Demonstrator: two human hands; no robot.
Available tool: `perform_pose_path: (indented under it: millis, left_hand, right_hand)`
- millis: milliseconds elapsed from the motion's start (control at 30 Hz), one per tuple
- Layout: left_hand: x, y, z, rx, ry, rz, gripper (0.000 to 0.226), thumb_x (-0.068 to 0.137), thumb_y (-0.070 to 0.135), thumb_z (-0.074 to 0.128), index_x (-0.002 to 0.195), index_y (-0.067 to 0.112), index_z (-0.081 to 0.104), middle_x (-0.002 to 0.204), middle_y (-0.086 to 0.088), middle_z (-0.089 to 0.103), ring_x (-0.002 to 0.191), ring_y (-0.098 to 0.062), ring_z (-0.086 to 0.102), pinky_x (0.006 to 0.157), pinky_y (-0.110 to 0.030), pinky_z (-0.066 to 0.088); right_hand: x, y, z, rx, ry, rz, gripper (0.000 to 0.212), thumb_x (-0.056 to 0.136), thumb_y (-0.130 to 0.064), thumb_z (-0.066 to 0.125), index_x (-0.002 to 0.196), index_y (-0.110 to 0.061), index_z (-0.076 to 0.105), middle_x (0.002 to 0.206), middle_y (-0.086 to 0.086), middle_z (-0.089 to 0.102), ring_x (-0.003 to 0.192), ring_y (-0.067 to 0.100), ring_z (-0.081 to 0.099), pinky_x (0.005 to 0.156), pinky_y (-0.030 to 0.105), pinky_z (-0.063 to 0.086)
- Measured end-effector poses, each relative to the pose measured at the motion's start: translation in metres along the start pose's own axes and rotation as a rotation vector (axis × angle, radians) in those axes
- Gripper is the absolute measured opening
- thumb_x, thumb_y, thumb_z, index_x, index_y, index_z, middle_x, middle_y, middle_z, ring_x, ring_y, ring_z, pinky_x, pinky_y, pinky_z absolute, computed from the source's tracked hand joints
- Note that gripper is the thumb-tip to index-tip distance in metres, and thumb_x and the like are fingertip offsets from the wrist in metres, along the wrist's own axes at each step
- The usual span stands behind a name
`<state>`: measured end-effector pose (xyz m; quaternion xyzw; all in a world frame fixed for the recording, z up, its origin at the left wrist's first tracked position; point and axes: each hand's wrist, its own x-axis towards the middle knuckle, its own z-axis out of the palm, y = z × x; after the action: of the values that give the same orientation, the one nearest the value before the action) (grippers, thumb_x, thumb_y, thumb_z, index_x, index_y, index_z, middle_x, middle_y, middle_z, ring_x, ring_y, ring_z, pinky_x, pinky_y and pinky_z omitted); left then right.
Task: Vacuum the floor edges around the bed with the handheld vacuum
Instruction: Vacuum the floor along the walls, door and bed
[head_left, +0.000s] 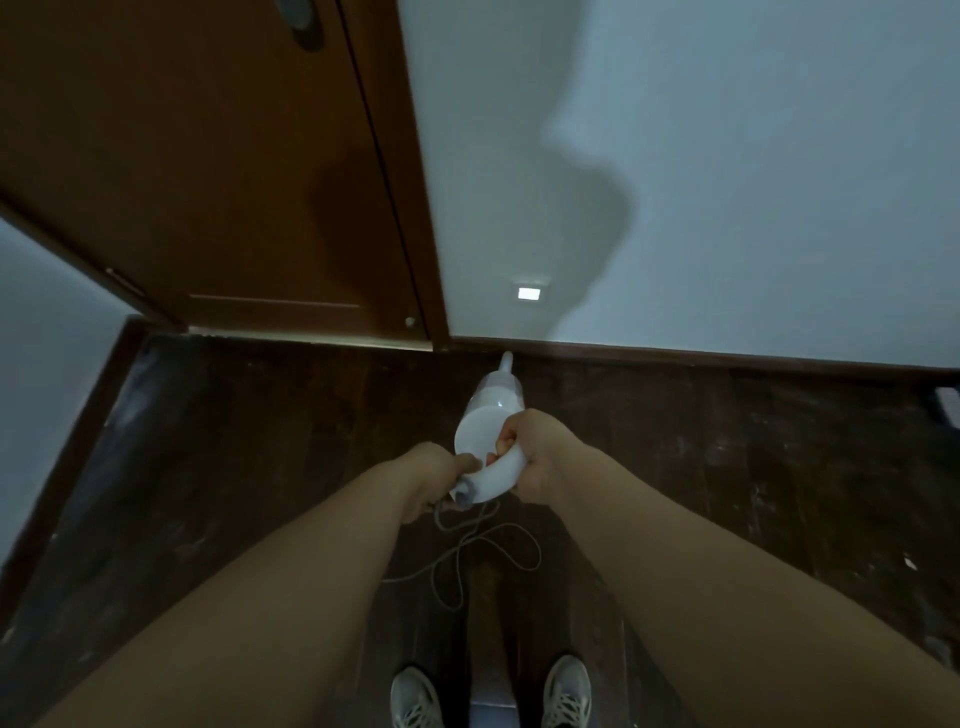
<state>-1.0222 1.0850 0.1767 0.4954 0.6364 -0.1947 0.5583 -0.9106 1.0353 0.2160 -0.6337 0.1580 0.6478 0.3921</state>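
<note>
**Vacuum points straight ahead to the wall edge**

Both forearms reach forward. Right hand grips the vacuum handle; left hand pinches its tail end by the cord. Its long axis runs away from the hands, nozzle touching the baseboard.

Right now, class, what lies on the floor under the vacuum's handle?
A thin grey cord lies looped on the dark wooden floor below the white vacuum. Where it joins the handle is hidden by the left hand; the right hand grips the handle.
</note>
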Motion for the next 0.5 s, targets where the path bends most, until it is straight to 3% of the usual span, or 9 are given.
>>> perform_pose_path:
  millis: [100,167,267,400,500]
  left_hand:
    - [0.004,-0.012,-0.016,-0.027,-0.004,0.000,0.034,0.091,0.038,0.059,0.082,0.008,0.045,0.081,-0.009,0.051,0.075,-0.022,0.053,0.086,-0.036,0.044]
    - [0.005,-0.019,-0.027,-0.030,-0.009,0.010,0.033,0.091,0.038,0.059,0.089,0.007,0.048,0.084,-0.009,0.053,0.087,-0.026,0.056,0.089,-0.037,0.045]
    - [0.006,-0.028,-0.041,-0.027,0.008,0.010,0.038,0.090,0.040,0.059,0.101,0.004,0.051,0.081,-0.009,0.051,0.090,-0.026,0.054,0.092,-0.038,0.044]
    - [0.005,-0.046,-0.063,0.036,-0.011,0.062,0.030,0.092,0.039,0.057,0.091,0.011,0.050,0.088,-0.009,0.058,0.088,-0.024,0.060,0.091,-0.036,0.048]
    - [0.003,-0.057,-0.077,0.052,-0.015,0.078,0.032,0.094,0.038,0.055,0.100,0.007,0.050,0.091,-0.010,0.059,0.089,-0.024,0.060,0.088,-0.035,0.048]
  right_hand:
    - [0.005,0.001,0.018,-0.059,0.044,0.080,0.047,0.091,0.000,0.049,0.137,-0.003,0.040,0.097,0.019,0.049,0.084,0.023,0.050,0.096,0.029,0.044]
    - [0.005,0.005,0.029,-0.042,0.032,0.060,0.050,0.088,0.002,0.051,0.136,-0.006,0.040,0.113,0.019,0.050,0.090,0.025,0.052,0.093,0.031,0.047]
    - [0.008,0.014,0.041,-0.034,0.028,0.033,0.051,0.086,0.003,0.051,0.135,-0.008,0.040,0.116,0.018,0.049,0.095,0.024,0.052,0.090,0.031,0.048]
    - [0.012,0.025,0.059,-0.064,-0.003,0.009,0.056,0.083,0.002,0.051,0.136,-0.013,0.041,0.123,0.018,0.050,0.093,0.025,0.055,0.075,0.031,0.052]
    - [0.011,0.035,0.073,-0.055,-0.013,0.013,0.053,0.085,0.001,0.050,0.136,-0.013,0.040,0.122,0.017,0.050,0.103,0.026,0.054,0.090,0.033,0.050]
